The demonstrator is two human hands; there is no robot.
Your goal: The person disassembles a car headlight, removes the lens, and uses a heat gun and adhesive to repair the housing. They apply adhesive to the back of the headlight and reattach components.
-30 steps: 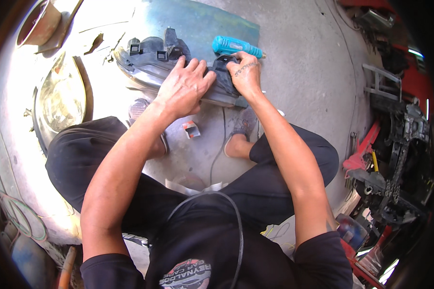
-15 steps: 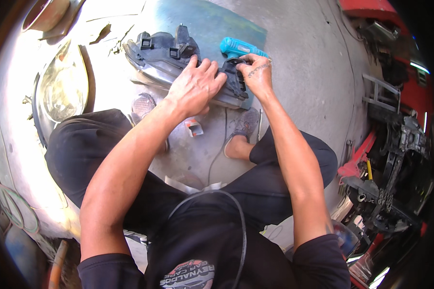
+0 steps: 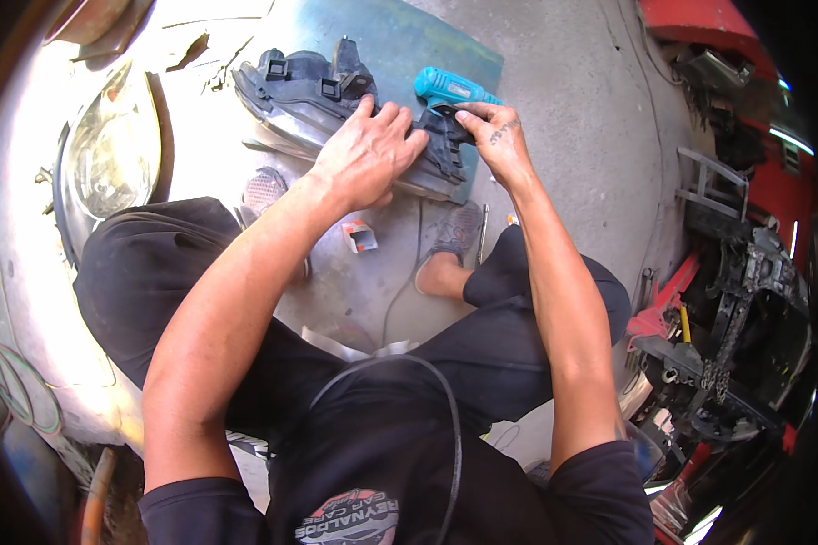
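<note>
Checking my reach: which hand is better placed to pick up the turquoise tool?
Probably right: your right hand is close beside the turquoise tool, at the right end of the headlight. Your left hand is farther away, spread over the headlight.

Headlight (image 3: 304, 98) before the shoes (image 3: 459, 227) — second headlight (image 3: 114, 150) to its left

1 black headlight (image 3: 309, 102), clear lens (image 3: 291, 127) apparently along its near side, slants partly over a sheet (image 3: 409, 45).
</note>
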